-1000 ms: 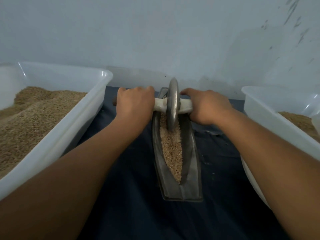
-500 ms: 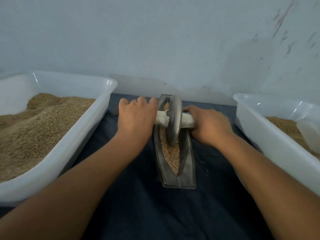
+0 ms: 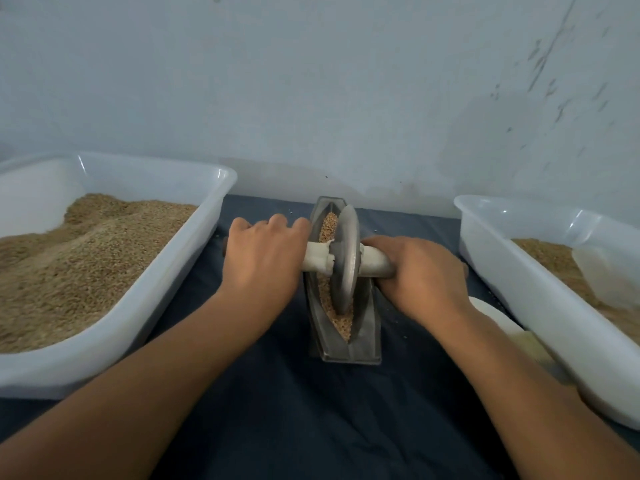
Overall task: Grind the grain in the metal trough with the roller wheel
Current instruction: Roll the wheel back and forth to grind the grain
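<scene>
Unlabelled roller wheel [image 3: 343, 261], metal trough [image 3: 363, 344]

Your left hand [image 3: 266, 258] and right hand [image 3: 420, 275] are bare, as are both forearms entering from about 7 and 5 o'clock, unsleeved, with nothing worn on either wrist.

Both hands [image 3: 266, 258] grip the roller wheel [image 3: 344, 259] in the grain-filled trough [image 3: 363, 344].
</scene>
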The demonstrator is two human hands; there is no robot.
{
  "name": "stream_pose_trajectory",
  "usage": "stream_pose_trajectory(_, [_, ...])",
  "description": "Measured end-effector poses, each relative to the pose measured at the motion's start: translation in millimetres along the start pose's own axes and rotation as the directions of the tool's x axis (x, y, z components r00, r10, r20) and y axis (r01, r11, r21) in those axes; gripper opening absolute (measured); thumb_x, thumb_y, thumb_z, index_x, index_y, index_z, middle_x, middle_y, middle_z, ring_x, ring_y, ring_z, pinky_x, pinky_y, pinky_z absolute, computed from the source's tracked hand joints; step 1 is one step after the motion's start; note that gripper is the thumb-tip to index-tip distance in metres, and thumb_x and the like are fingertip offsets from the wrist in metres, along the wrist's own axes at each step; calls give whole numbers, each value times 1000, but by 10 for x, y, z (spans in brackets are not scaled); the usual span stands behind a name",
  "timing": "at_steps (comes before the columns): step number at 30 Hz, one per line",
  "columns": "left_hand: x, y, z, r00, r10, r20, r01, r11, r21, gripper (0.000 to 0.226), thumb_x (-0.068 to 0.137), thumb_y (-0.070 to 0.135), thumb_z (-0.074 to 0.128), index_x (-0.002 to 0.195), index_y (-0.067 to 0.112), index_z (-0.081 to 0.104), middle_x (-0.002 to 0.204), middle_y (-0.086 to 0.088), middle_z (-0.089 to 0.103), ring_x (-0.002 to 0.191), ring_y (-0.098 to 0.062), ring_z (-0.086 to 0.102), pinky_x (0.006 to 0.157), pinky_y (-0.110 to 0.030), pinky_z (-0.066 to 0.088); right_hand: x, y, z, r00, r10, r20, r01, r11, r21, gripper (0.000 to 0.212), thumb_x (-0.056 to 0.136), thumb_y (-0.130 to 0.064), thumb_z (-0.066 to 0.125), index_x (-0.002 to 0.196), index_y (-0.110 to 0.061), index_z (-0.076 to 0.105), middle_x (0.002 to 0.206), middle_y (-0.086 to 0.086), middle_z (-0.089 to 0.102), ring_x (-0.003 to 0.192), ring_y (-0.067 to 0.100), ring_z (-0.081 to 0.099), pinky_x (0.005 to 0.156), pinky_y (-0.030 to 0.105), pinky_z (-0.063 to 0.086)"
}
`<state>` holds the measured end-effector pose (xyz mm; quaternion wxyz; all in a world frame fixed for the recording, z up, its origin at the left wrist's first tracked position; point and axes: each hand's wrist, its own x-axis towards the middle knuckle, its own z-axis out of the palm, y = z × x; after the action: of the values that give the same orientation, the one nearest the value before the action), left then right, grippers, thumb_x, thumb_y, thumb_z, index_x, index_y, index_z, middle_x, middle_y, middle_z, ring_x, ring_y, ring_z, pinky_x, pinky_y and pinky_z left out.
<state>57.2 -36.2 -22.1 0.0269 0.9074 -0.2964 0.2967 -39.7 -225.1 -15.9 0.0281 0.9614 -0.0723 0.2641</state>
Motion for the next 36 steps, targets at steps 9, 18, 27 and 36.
stream_pose_trajectory(9, [-74, -39, -78, 984, 22, -174, -40, 994, -98, 29, 72, 7, 68, 87, 23, 48, 78, 6, 46, 66, -20, 48, 69, -35, 29, -138, -51, -113, 982, -39, -186, 37, 999, -16, 48, 76, -13, 72, 117, -39, 71, 90, -5, 72, 83, 29, 65, 68, 32, 29])
stream_pose_trajectory(18, [-81, -3, -105, 968, 33, -250, -78, 982, -173, 25, 71, 10, 70, 89, 21, 56, 77, 7, 46, 66, -23, 54, 69, -36, 28, -140, -2, -231, 980, -26, -199, 9, 996, -85, 43, 69, -15, 74, 107, -36, 74, 80, -6, 69, 78, 29, 63, 66, 29, 27])
stream_pose_trajectory(27, [-67, -66, -47, 985, 55, -163, -77, 988, -132, 27, 73, 10, 72, 89, 23, 55, 78, 7, 46, 69, -22, 55, 73, -35, 25, -151, -33, -32, 994, 27, -105, -24, 999, 26, 37, 76, -14, 68, 105, -35, 73, 83, -5, 70, 81, 27, 65, 60, 32, 39])
stream_pose_trajectory(36, [-62, -71, -172, 976, 43, -214, -72, 989, -127, 21, 70, 8, 67, 84, 20, 57, 75, 3, 54, 64, -25, 53, 69, -38, 33, -157, -49, -98, 973, -11, -230, 19, 999, 32, 40, 71, -9, 72, 103, -34, 75, 83, -6, 71, 77, 27, 66, 54, 21, 18])
